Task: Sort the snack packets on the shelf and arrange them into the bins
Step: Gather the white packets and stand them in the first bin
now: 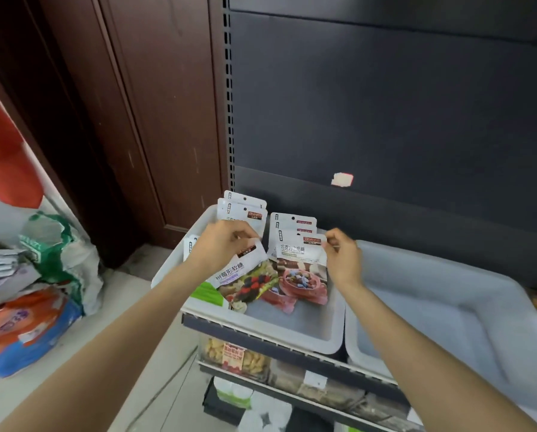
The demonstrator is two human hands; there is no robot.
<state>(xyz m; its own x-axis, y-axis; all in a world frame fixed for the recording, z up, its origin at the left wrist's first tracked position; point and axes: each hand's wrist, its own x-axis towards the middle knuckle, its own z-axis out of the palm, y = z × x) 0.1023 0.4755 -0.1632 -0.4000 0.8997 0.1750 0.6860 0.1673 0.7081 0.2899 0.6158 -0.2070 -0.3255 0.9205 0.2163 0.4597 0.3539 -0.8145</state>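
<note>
Both hands in the left bin (295,325), each holding a packet top.
Left hand (226,241) fingers curl round the berry packet (245,275), tilted against the left row; right hand (343,254) pinches the corner of the front chocolate packet (301,263). Risk: the upright rows lean loosely, so a tug could topple them, or the berry packet could end up in the chocolate row. Left bin holds 2 packet rows at the back, front floor bare. Right bin (447,307) appears to hold nothing.
</note>
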